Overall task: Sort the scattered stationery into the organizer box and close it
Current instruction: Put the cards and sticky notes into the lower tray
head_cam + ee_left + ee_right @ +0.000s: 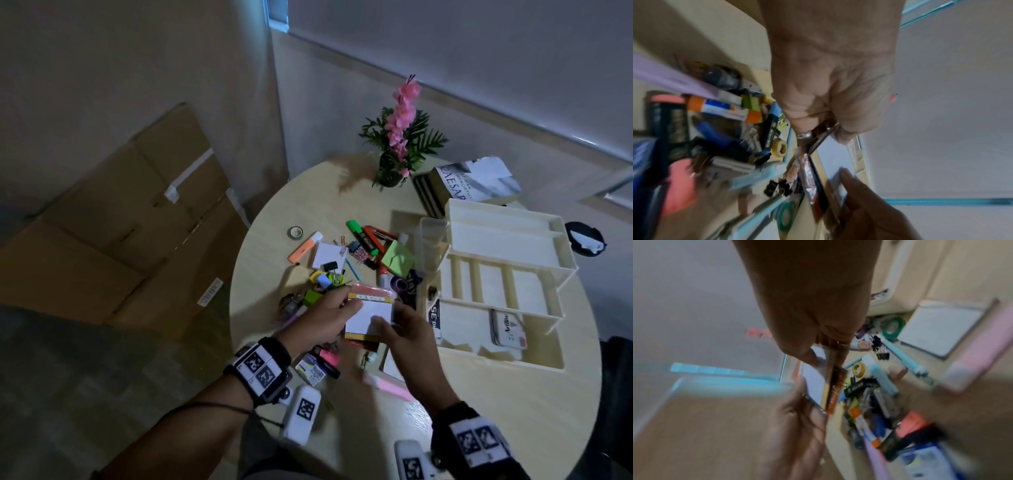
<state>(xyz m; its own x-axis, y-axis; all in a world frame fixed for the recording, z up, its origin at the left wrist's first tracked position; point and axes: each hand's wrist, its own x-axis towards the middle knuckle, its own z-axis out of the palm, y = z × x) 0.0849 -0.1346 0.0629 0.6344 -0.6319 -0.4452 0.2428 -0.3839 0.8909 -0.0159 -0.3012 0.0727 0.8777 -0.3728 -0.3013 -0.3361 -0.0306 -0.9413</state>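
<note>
I hold a flat packet (pixel 369 315) of white paper in a clear wrapper with both hands, lifted above the stationery pile on the round table (pixel 479 411). My left hand (pixel 322 320) pinches its left edge between thumb and curled fingers; my right hand (pixel 409 337) grips the right edge, thumb pressed on the white face. The white face is turned up toward me and it has a yellow band at the far end and a red strip behind it. It is close to square, so I cannot tell its long axis from the head view; the wrist views show it edge-on, thin and standing upright between my two hands.

The organizer box (pixel 500 274) stands open on the table to the right of my hands, cream-coloured, with its tiered trays fanned out. The top tray and the slatted middle tray show nothing lying in them. In the lower level lies a white tin (pixel 508 329) with dark lettering, flat, its long side running away from me. A clear plastic tub (pixel 430 243) stands at the box's left side, just beside a green sticky-note pad (pixel 397 257).

Beyond my hands lie the loose items: a green highlighter (pixel 354 226), an orange highlighter (pixel 303 246), a roll of tape (pixel 295 232), a white notepad (pixel 329 255) and black binder clips (pixel 329 266). Near my left wrist sit a staples box (pixel 310 368) and a pink marker (pixel 329 359).
</note>
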